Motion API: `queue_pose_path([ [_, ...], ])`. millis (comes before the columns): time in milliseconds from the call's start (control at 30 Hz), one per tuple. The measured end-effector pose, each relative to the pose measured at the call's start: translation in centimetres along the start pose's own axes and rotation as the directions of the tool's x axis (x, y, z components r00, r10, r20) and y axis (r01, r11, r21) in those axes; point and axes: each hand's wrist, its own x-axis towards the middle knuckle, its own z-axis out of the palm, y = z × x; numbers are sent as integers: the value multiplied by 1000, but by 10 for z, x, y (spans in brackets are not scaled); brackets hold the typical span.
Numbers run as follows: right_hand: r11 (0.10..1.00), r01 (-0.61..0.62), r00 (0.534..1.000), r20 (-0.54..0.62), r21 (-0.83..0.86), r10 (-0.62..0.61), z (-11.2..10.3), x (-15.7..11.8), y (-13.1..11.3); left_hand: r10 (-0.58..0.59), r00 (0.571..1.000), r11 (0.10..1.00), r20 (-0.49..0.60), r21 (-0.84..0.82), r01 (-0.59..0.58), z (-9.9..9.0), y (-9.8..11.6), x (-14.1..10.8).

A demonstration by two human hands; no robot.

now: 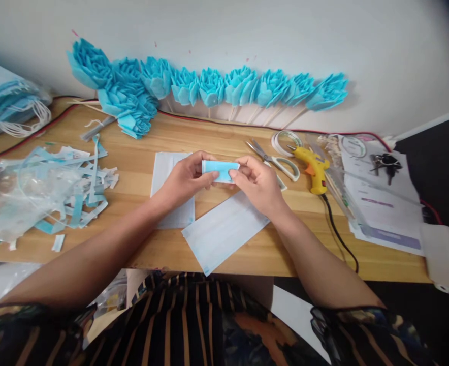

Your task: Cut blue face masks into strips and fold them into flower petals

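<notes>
Between both hands I hold a small folded blue face mask [220, 168] with white edges, raised above the middle of the table. My left hand [189, 175] pinches its left end, thumb on the front. At the right end, my right hand [255, 179] grips it the same way, the other fingers curled behind. Under my left hand lies a flat whitish mask sheet [171, 213]. A second pale sheet [224, 236] lies slanted below my right hand, one corner near the table's front edge. Scissors [270, 158] with white handles rest just beyond my right hand.
Blue flowers [211, 87] on sticks lean along the wall. Blue scraps [77, 203] and a plastic bag [14, 198] lie left, below stacked masks [11, 107]. At right are a yellow glue gun [314, 170] with a black cord, tape rolls [286, 142], papers [380, 213] and keys [386, 165].
</notes>
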Motion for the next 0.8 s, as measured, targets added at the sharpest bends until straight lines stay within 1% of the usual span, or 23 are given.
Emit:
queue_pose_path([
  [100,999,24,1000,-11,41,-23,-1,0,1,-28,999,992,40,-124,32,0,4,0],
  [233,990,73,997,27,119,-76,-3,0,3,-18,999,960,44,-277,30,-2,1,1],
  [333,988,95,993,56,123,-102,-5,0,6,-21,999,951,36,-308,31,-6,-3,2],
  [400,990,82,994,68,113,-90,-8,0,5,-12,1000,965,22,-261,18,-8,-2,2],
  [467,994,63,995,68,95,-69,-10,1,4,5,1000,987,0,-163,-4,-8,0,2],
  [533,998,55,996,63,34,-57,-11,1,2,28,999,998,-15,-53,-29,-7,3,1],
  [633,994,57,993,107,-95,-47,-9,1,1,79,997,995,2,67,-78,-4,5,-2],
  [700,984,66,992,118,-164,-47,-7,1,1,112,994,988,18,103,-114,-2,5,-4],
  [800,960,98,995,46,-262,-89,-6,0,0,146,989,986,8,75,-146,-2,5,-6],
])
